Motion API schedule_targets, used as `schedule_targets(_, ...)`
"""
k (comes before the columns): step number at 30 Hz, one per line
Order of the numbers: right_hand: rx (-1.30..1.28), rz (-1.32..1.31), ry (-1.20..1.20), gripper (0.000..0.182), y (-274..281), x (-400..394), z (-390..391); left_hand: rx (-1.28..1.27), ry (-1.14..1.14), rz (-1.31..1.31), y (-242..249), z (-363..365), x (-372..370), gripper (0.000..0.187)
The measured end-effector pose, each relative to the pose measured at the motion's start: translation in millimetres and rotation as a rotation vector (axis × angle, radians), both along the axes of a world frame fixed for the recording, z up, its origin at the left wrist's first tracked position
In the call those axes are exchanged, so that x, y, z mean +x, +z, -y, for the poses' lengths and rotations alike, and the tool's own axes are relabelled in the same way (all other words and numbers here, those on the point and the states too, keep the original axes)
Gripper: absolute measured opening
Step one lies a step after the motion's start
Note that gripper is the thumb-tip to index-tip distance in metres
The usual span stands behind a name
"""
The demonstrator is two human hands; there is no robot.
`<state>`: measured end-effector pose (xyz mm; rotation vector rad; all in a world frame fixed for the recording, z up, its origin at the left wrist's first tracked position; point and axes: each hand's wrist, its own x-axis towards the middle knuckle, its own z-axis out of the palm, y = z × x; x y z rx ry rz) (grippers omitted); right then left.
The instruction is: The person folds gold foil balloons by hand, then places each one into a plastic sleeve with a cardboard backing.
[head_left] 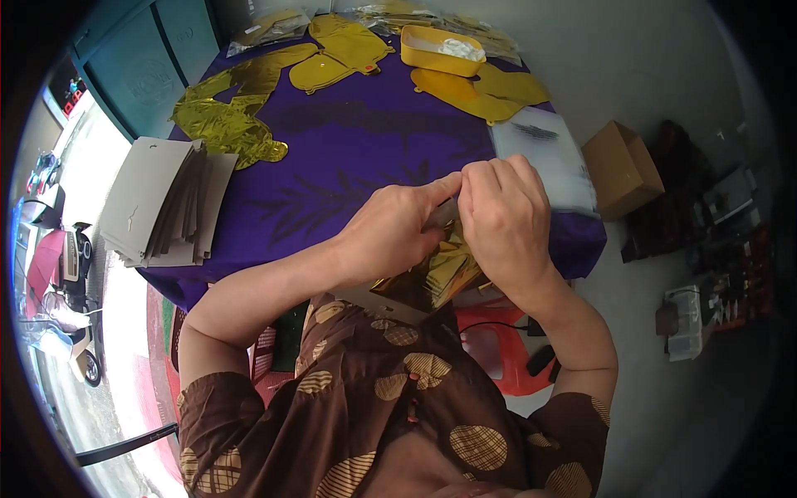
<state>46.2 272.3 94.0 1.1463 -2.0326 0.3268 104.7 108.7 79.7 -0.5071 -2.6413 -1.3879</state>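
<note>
Gold foil bundle (pixel 449 272) sits between a person's two hands, at the near edge of a purple-covered tabletop (pixel 374 137). Left hand (pixel 397 222) and right hand (pixel 503 214) meet at its top, each grip closed tightly on it. Grey cards (pixel 149 195) lie stacked leftward; a yellow tub (pixel 425 58) rests far back.

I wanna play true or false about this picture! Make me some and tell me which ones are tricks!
1. The purple tablecloth has dark leaf shapes. True.
2. The yellow plastic tub is empty. False: the yellow plastic tub has white stuff in it.
3. The bare left hand and right hand are close together by shiny gold foil. True.
4. The stack of grey cardboard is on the right. False: the stack of grey cardboard is on the left.
</note>
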Motion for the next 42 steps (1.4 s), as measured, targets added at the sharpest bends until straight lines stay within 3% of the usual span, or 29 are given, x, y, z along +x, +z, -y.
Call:
schedule_targets(5,-0.054,0.026,0.021,0.014,5,-4,0,0.026,0.005,0.050,2,1,2,0.068)
schedule_targets(8,-0.345,0.323,-0.059,0.011,7,-19,-10,0.185,0.030,0.112,1,13,9,0.065)
schedule_targets(9,-0.559,0.714,-0.121,0.013,13,-24,-18,0.263,0.043,0.121,0,20,12,0.064)
schedule_targets(11,-1.058,1.120,0.262,0.017,10,-48,-38,0.467,0.139,0.235,2,36,18,0.057)
schedule_targets(14,-1.563,1.409,0.476,0.016,14,-49,-67,0.673,0.226,0.219,-13,64,27,0.044)
schedule_targets(16,-1.448,1.546,0.935,0.011,-13,-79,-126,0.825,0.209,0.231,-26,81,34,0.035)
schedule_targets(20,-1.520,1.382,0.710,0.025,-23,-87,-155,1.040,0.180,0.181,-37,91,45,0.029)
schedule_targets(22,-1.537,1.389,0.591,0.035,-18,-62,-125,1.080,0.155,0.189,-36,89,44,0.029)
schedule_targets(23,-1.425,1.549,0.592,0.047,-23,-54,-114,1.100,0.140,0.195,-35,87,43,0.028)
schedule_targets(25,-0.789,1.756,0.674,0.065,-34,-45,-96,1.082,0.121,0.219,-32,81,39,0.028)
schedule_targets(26,-0.673,1.807,0.700,0.076,-36,-36,-86,1.074,0.110,0.232,-32,77,37,0.028)
schedule_targets(29,-0.483,1.788,0.900,0.087,-41,-29,-52,1.022,0.114,0.274,-28,68,35,0.025)
schedule_targets(32,-0.376,1.826,0.954,0.073,-32,-31,-46,0.957,0.108,0.310,-23,67,37,0.024)
schedule_targets(34,-0.372,1.811,0.843,0.060,-35,-29,-49,0.947,0.096,0.305,-23,69,38,0.024)
schedule_targets(37,-0.235,1.628,0.872,0.037,-30,-29,-50,0.894,0.117,0.315,-27,72,40,0.019)
schedule_targets(39,0.016,1.386,0.913,0.034,-22,-39,-56,0.876,0.142,0.321,-27,73,42,0.018)
schedule_targets(42,0.095,1.312,0.781,0.030,-2,-20,-59,0.872,0.178,0.337,-27,74,44,0.022)
